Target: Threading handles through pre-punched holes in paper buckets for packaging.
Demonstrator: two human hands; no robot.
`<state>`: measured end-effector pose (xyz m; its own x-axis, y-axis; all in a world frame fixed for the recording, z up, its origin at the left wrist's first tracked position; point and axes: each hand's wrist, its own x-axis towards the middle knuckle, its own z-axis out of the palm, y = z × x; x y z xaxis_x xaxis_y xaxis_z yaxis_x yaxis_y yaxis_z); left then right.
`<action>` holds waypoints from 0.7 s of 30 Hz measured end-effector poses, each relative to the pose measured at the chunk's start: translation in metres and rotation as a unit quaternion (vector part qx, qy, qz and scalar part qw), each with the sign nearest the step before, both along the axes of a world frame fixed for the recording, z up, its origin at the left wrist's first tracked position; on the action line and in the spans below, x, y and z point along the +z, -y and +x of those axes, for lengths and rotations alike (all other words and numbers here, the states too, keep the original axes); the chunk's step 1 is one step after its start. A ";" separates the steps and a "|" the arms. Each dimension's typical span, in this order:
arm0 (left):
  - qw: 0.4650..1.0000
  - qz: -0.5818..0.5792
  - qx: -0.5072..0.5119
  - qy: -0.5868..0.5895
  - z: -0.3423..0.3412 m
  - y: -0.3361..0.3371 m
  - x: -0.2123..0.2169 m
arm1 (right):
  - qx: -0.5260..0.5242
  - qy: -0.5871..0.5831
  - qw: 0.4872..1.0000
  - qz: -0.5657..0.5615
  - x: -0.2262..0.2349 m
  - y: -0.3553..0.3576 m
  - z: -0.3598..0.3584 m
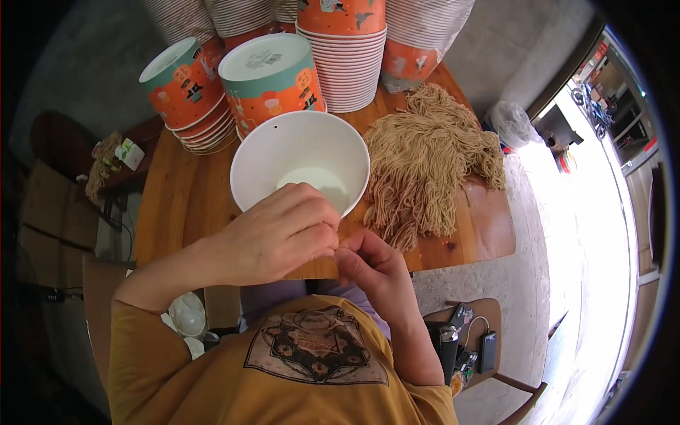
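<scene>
My left hand (280, 234) and my right hand (372, 265) meet at the near edge of the wooden table (177, 205), fingertips pinched together over something too small to make out. Right behind my left hand stands an open white paper bowl (301, 166), with nothing visible inside. A heap of thin tan noodles (425, 163) lies to the right of the bowl on the table top.
Stacks of orange and teal paper bowls (273, 78) and striped stacks (350, 64) line the far side of the table. A stool with a phone and small gear (471, 340) stands at lower right. A cluttered side shelf (113, 159) sits on the left.
</scene>
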<state>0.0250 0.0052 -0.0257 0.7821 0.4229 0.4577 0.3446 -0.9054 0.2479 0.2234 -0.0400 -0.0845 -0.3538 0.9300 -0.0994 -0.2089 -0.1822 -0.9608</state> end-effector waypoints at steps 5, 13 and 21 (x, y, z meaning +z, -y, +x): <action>0.999 0.003 0.032 0.017 0.004 0.001 -0.012 | 0.001 -0.075 0.997 -0.037 -0.002 0.000 -0.005; 0.994 -0.045 0.097 0.002 0.006 0.011 -0.009 | -0.113 -0.069 0.990 0.054 -0.012 -0.002 -0.024; 0.948 -0.257 0.185 0.031 0.005 0.009 -0.005 | -0.249 0.069 0.941 0.217 -0.021 -0.011 -0.035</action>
